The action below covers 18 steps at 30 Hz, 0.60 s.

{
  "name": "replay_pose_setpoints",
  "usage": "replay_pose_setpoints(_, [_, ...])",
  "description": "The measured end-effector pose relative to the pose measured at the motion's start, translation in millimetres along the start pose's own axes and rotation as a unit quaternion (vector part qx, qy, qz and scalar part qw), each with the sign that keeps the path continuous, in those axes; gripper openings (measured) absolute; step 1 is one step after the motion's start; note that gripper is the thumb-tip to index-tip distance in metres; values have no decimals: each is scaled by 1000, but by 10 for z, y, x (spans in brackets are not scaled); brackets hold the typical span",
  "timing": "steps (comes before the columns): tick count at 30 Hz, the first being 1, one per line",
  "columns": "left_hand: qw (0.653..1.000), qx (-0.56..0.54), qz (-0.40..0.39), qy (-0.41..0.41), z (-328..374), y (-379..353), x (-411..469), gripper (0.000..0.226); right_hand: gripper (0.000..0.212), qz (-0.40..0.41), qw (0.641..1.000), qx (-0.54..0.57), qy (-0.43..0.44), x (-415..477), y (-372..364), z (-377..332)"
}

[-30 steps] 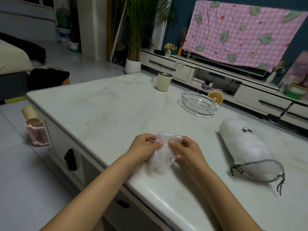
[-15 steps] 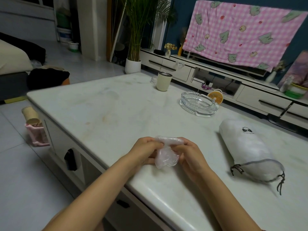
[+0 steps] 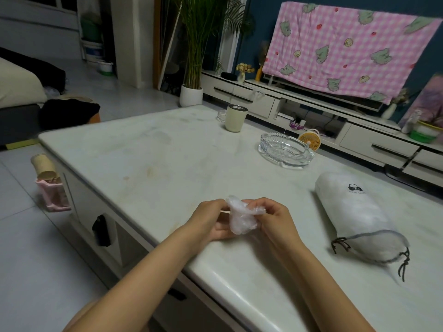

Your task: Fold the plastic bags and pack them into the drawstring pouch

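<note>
The pale marble coffee table (image 3: 148,159) in this dim living room carries a clear glass ashtray (image 3: 285,149) and a cream tumbler (image 3: 235,118). Just above its near edge I hold 1 thin, crumpled clear plastic bag (image 3: 241,220), with the fingers of my left hand (image 3: 209,219) and right hand (image 3: 279,222) curled onto its top edge. It looks scrunched, not yet neatly folded. The white drawstring pouch (image 3: 357,212) lies well apart to my right, bulging, mouth apparently open. I judge most of the packing done, with this bag left to fold and pack.

Both forearms reach in over the near edge; the left hand (image 3: 211,219) and right hand (image 3: 275,221) meet, fingers curled, pinching.
</note>
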<state>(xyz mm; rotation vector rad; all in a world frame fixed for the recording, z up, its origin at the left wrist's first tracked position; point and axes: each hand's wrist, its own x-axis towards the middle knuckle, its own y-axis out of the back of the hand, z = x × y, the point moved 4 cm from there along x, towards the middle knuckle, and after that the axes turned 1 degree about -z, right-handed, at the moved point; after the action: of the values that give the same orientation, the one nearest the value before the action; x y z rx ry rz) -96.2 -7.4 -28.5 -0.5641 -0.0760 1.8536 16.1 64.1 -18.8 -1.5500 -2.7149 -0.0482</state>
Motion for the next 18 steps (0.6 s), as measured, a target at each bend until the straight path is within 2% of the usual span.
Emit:
replay_pose_setpoints(2, [999,-27,-14,34,-4,-5,-9,33,48,17,1000,-6,11,9,20,2])
replay_pose_setpoints(4, [998,16,-45,41,-8,-6,2,44,50,21,999,-38,32,-1,20,-13])
replay_pose_setpoints(8, [993,104,-49,-3,8,6,5,29,41,5,995,-77,67,-26,-8,-45])
replay_pose_setpoints(10, [992,118,-19,-30,22,31,28,22,39,0,998,-50,38,-20,-14,-40])
replay_pose_setpoints(13, [989,116,40,-77,54,73,54,9,32,-1,996,80,-44,19,-6,-23])
replay_pose_setpoints(15, [986,117,61,-102,72,93,65,6,18,-48,986,138,-79,17,-30,-12])
replay_pose_setpoints(18, [983,109,66,-129,86,87,57,10,25,-129,985,68,-87,-30,-90,41])
